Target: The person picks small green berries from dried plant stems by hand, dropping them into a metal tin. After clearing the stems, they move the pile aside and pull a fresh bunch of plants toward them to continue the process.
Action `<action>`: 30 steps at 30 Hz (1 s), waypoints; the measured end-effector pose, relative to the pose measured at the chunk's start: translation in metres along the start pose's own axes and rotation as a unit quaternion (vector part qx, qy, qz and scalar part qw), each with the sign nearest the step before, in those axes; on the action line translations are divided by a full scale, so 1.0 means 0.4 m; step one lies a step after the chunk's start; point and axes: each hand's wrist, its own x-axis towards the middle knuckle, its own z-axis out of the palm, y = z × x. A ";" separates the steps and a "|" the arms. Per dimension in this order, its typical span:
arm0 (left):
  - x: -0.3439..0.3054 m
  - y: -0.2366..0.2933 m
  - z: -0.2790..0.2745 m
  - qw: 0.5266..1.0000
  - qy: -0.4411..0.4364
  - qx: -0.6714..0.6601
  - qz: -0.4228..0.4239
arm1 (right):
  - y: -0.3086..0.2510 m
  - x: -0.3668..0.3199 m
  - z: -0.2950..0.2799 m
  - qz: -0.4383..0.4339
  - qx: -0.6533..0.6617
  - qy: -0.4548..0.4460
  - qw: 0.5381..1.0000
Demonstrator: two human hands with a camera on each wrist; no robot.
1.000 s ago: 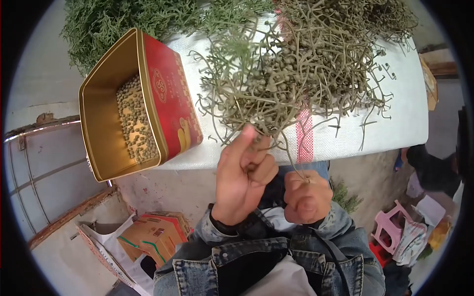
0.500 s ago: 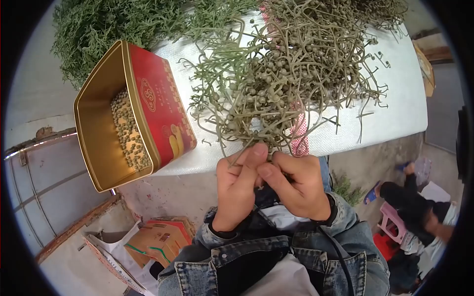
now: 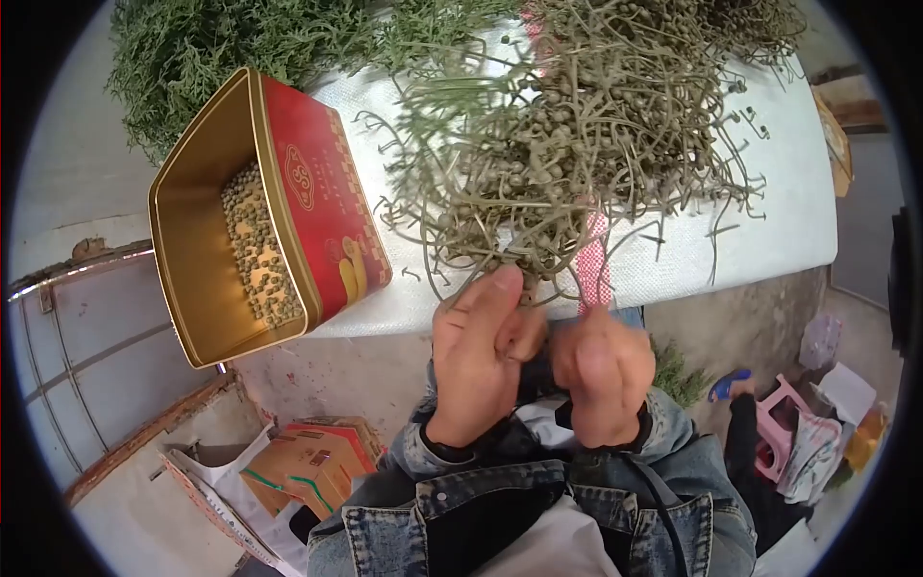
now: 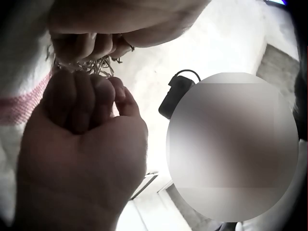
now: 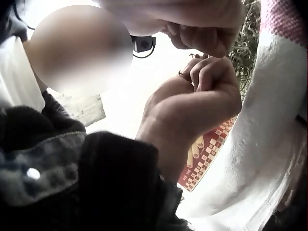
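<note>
My left hand (image 3: 476, 361) is at the front edge of the white woven sack (image 3: 769, 231), thumb and fingers pinching a small bunch of dry stems with round seed pods (image 3: 524, 279). Beside it, my right hand (image 3: 606, 375) is blurred, its fingers curled around the lower end of a thin stem (image 3: 604, 274). Ahead of both hands lies a tangled heap of podded stems (image 3: 615, 135). In the left wrist view, stem ends (image 4: 103, 66) show between the two hands. An open red and gold tin (image 3: 317, 192) on its side at the left holds loose round pods (image 3: 258, 250).
Green feathery foliage (image 3: 221, 67) lies at the back left. Below the sack are cardboard boxes (image 3: 308, 466) on the left and a pink stool (image 3: 777, 428) on the right. Another person's arm (image 3: 742, 433) shows at the lower right.
My hands were apart, came together at the bunch half a second ago, and now the right hand has drawn back to the right. The other person at the lower right has shifted.
</note>
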 end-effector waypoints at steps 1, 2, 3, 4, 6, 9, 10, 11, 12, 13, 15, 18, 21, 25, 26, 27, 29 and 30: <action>-0.001 0.001 -0.001 1.000 -0.002 0.000 -0.003 | -0.008 0.004 0.003 0.079 0.033 0.065 0.994; -0.002 0.006 -0.006 0.998 -0.014 0.053 -0.015 | -0.007 0.004 -0.006 0.078 0.032 0.069 0.994; -0.006 0.012 -0.012 0.994 -0.025 0.106 -0.026 | -0.002 0.005 -0.022 0.107 0.017 0.040 0.993; -0.006 0.015 -0.015 0.986 -0.036 0.158 -0.034 | 0.004 0.010 -0.038 0.134 0.003 0.007 0.991; -0.007 0.016 -0.017 0.982 -0.037 0.186 -0.012 | 0.011 0.020 -0.047 0.162 -0.009 -0.025 0.986; -0.005 0.016 -0.019 0.969 -0.043 0.240 0.032 | 0.016 0.030 -0.051 0.098 -0.163 -0.095 0.977; -0.003 0.018 -0.021 0.974 -0.034 0.222 0.014 | 0.022 0.033 -0.049 0.097 -0.163 -0.095 0.977; -0.002 0.020 -0.023 0.979 -0.025 0.204 -0.005 | 0.030 0.033 -0.043 0.068 -0.157 -0.097 0.981; -0.001 0.020 -0.024 0.982 -0.015 0.185 -0.023 | 0.037 0.034 -0.038 0.037 -0.151 -0.099 0.983; -0.001 0.020 -0.026 0.982 -0.016 0.185 -0.023 | 0.040 0.036 -0.036 0.007 -0.144 -0.100 0.984; -0.002 0.016 -0.034 0.985 -0.040 0.166 -0.017 | 0.031 0.042 -0.040 0.020 -0.137 -0.111 0.984; -0.003 0.015 -0.038 0.982 -0.054 0.183 -0.011 | 0.015 0.054 -0.058 0.050 -0.122 -0.138 0.982; -0.002 0.019 -0.041 0.969 -0.061 0.240 -0.009 | 0.006 0.064 -0.080 0.093 -0.216 -0.199 0.951; 0.002 0.038 -0.065 0.971 -0.083 0.216 -0.065 | 0.014 0.066 -0.055 0.044 -0.124 -0.163 0.978; 0.003 0.039 -0.069 0.968 -0.099 0.221 -0.069 | 0.011 0.068 -0.063 0.044 -0.124 -0.163 0.978; 0.003 0.040 -0.072 0.964 -0.114 0.227 -0.074 | 0.004 0.076 -0.080 0.053 -0.149 -0.206 0.966; 0.005 0.046 -0.074 0.960 -0.133 0.232 -0.078 | -0.007 0.089 -0.107 0.068 -0.202 -0.287 0.934; 0.004 0.048 -0.072 0.963 -0.117 0.230 -0.083 | -0.009 0.091 -0.107 0.067 -0.205 -0.284 0.934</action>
